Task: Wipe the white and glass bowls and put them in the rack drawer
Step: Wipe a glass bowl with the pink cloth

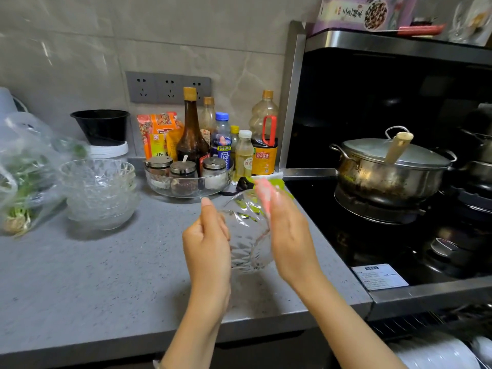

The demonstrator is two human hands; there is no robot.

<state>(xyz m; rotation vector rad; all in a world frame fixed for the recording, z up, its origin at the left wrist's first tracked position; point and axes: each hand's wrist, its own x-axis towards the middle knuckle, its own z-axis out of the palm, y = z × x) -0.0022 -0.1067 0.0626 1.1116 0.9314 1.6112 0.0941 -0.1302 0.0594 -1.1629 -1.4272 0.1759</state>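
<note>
Speckled counter; L hand grips cut-glass bowl, R hand touching.

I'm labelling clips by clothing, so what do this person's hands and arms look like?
The left hand and right hand wear no gloves, and no ring shows. The left forearm and right forearm show no sleeves down to the frame's bottom edge. A thin pale strip at the left forearm's lowest visible part may be a band; it is too cut off to tell.
</note>
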